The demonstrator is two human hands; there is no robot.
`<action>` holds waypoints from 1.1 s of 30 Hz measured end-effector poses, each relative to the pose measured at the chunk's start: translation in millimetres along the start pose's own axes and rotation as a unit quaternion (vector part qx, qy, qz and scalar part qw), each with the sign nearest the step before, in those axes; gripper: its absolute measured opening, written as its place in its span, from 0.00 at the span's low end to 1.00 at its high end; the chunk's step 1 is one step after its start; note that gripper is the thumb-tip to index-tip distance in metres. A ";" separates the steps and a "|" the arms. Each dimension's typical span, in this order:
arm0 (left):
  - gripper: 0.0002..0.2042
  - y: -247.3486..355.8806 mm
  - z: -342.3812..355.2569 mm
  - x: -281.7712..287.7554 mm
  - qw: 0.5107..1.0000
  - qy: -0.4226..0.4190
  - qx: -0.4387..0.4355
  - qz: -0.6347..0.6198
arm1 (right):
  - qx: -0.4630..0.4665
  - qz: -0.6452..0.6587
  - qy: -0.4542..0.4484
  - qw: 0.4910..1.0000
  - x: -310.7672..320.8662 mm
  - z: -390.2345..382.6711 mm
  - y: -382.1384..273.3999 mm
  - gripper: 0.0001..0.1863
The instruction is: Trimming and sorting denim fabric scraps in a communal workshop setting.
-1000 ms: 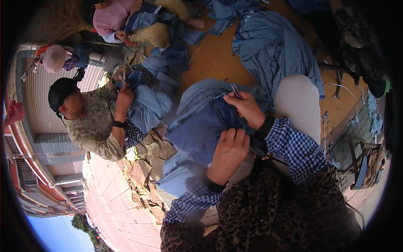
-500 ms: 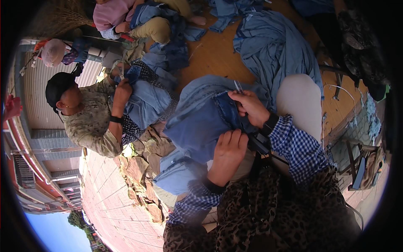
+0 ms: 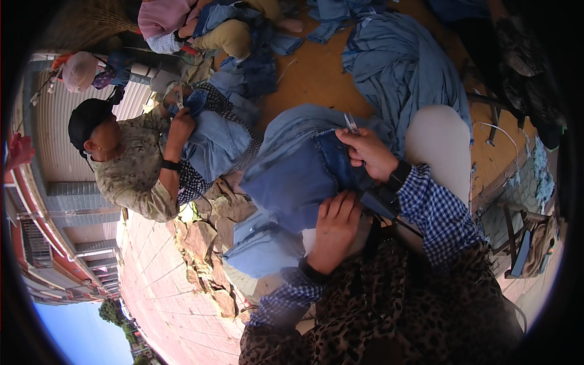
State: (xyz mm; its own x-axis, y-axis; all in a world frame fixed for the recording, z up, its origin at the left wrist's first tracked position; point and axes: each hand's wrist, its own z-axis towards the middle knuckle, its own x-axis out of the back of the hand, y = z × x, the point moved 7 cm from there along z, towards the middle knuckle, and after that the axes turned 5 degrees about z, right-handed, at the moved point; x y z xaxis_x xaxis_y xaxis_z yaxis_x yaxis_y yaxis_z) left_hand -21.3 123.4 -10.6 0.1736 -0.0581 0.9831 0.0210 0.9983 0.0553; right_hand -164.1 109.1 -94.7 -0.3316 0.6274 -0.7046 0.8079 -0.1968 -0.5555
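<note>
A blue denim garment [image 3: 283, 185] is spread across my lap, with a darker stitched band [image 3: 334, 159] along its right part. My left hand [image 3: 336, 230] is closed on the garment's near edge, fingers curled over the cloth. At the band's far end, my right hand [image 3: 372, 153] grips small metal thread snips [image 3: 350, 124]. Their two pointed blades stick out past my thumb, slightly apart. The right thumb and fingers are bent round the snips; whether they also pinch the cloth, I cannot tell.
More denim lies in a long heap [image 3: 401, 67] on the brown board [image 3: 310, 76]. To the left, a seated person [image 3: 131, 155] in a black cap works on denim. Another person's knees [image 3: 228, 41] show at the top. A folding stool [image 3: 532, 246] stands at right, dry brown sheets [image 3: 201, 246] lie lower left.
The snips' blades have turned more upright and show more clearly above the band. My left hand has stayed on the cloth, shifting only slightly with the view.
</note>
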 end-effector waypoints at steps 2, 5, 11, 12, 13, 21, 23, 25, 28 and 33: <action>0.12 -1.1 -1.6 2.4 1.000 0.003 -0.003 -0.003 | 0.004 -0.002 0.002 1.000 0.7 0.5 -0.6 0.10; 0.13 -8.3 -1.8 22.6 0.996 0.054 0.012 -0.072 | 0.001 -0.010 -0.006 1.000 0.9 1.9 1.9 0.11; 0.11 -80.1 26.3 18.0 0.941 0.011 0.194 -0.279 | 0.023 -0.055 0.007 0.998 6.2 -3.8 3.2 0.10; 0.10 -99.1 30.3 16.1 0.936 0.032 0.228 -0.267 | 0.037 -0.089 0.016 0.995 1.7 -6.4 1.9 0.09; 0.10 -112.4 36.6 10.7 0.936 0.032 0.229 -0.266 | 0.052 -0.123 0.028 0.991 0.1 -8.5 1.5 0.07; 0.07 -139.8 59.7 -11.6 0.916 0.118 0.290 -0.252 | 0.219 -0.270 0.030 0.937 -2.2 -11.8 0.5 0.07; 0.06 -143.5 58.4 -13.1 0.922 0.129 0.281 -0.231 | 0.222 -0.259 0.021 0.940 -6.3 -13.0 -0.4 0.07; 0.06 -146.2 58.0 -13.3 0.929 0.141 0.270 -0.210 | 0.202 -0.273 0.031 0.940 -8.3 -13.9 -2.2 0.07; 0.05 -151.9 54.5 -21.3 0.928 0.124 0.286 -0.202 | 0.168 -0.218 0.049 0.960 -0.8 -12.8 4.1 0.07; 0.03 -167.8 44.7 -34.1 0.870 0.132 0.350 -0.321 | 0.176 -0.196 0.045 0.964 0.2 -9.3 5.4 0.07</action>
State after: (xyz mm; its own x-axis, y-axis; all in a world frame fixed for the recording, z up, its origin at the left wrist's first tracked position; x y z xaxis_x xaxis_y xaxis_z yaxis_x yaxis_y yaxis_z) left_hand -74.7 -41.6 -45.5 0.5700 -0.5145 0.6407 -0.3913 0.5157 0.7622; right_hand -155.3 115.2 -93.7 -0.5217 0.7648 -0.3780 0.4083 -0.1653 -0.8978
